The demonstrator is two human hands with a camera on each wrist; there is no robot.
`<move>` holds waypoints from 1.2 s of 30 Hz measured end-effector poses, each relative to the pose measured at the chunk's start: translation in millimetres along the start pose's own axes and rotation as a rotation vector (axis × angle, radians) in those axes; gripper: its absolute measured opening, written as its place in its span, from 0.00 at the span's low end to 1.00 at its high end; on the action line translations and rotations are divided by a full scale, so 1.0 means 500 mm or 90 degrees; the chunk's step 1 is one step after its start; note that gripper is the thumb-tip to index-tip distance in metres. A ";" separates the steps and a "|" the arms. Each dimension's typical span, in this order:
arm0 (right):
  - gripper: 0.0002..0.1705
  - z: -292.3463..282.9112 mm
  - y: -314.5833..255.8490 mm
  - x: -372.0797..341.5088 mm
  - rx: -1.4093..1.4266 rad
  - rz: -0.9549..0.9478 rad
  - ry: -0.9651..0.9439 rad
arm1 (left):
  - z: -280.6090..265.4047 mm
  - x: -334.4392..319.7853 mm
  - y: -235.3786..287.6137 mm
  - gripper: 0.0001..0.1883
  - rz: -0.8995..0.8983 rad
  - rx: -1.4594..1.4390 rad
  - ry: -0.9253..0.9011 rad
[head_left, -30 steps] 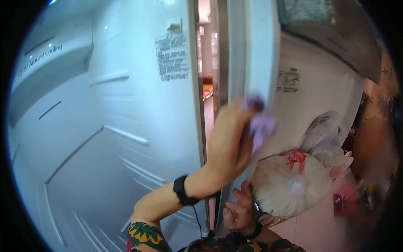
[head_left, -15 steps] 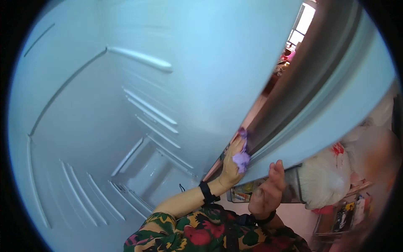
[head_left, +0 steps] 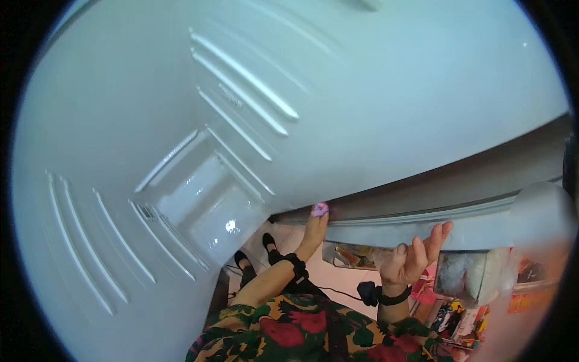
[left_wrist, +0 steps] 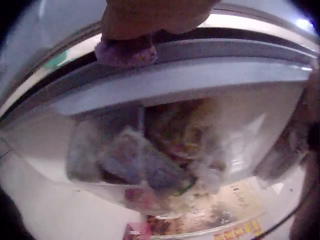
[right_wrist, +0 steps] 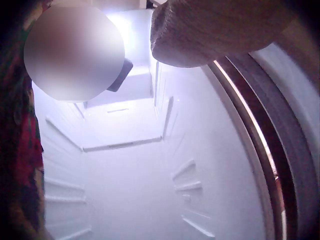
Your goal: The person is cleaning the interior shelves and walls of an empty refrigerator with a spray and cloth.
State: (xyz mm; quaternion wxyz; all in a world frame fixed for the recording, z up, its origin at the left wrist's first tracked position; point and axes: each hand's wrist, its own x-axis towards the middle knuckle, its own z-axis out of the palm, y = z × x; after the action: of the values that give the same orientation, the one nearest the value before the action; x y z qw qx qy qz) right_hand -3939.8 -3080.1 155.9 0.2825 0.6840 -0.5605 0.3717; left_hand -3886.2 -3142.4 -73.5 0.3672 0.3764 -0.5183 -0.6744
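In the head view my left hand (head_left: 312, 234) reaches down and grips a purple cloth (head_left: 320, 209) at the gap between fridge body and door. The left wrist view has the cloth (left_wrist: 125, 52) bunched under the fingers, against the door's gasket edge (left_wrist: 200, 52). My right hand (head_left: 413, 259) is beside the inner edge of the fridge door (head_left: 386, 234), its fingers loosely bent and nothing in them. Part of that same hand (right_wrist: 210, 35) fills the upper right of the right wrist view, with the white fridge interior (right_wrist: 125, 185) beyond.
Molded shelf ridges (head_left: 241, 72) line the fridge walls down to a glossy bottom recess (head_left: 211, 199). Door bins hold bagged items (head_left: 461, 274). A cable (head_left: 338, 292) hangs near my right wrist. My feet (head_left: 268, 242) stand on the floor below, beside the fridge.
My left hand has moved down along the door edge with the purple cloth, from upper height to near the bottom. The head view has tilted downward. My right hand stays by the door.
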 end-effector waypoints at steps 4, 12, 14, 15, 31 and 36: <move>0.22 0.021 0.012 -0.001 -0.055 -0.018 -0.019 | 0.043 -0.031 0.158 0.18 0.140 -0.099 0.112; 0.24 0.018 0.023 -0.040 0.084 -0.061 -0.010 | 0.016 0.025 -0.128 0.14 0.085 -0.056 0.176; 0.26 0.005 0.021 -0.079 0.131 -0.052 -0.003 | 0.006 0.043 -0.224 0.14 0.052 -0.059 0.190; 0.23 -0.005 0.034 -0.125 0.143 -0.081 0.056 | 0.002 0.053 -0.272 0.14 0.025 -0.056 0.200; 0.19 -0.153 0.186 -0.337 -0.094 -0.291 -0.564 | -0.117 0.166 -0.897 0.21 -0.154 -0.008 0.175; 0.19 -0.225 0.246 -0.306 -0.258 -0.459 -0.673 | -0.155 0.184 -1.017 0.23 -0.303 0.023 0.224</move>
State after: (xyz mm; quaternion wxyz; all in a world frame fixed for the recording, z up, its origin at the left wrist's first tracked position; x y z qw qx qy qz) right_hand -4096.1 -2930.6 89.1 0.1994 0.8517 -0.4189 -0.2434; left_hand -3912.2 -3158.6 -595.1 0.2760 0.6053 -0.3555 -0.6565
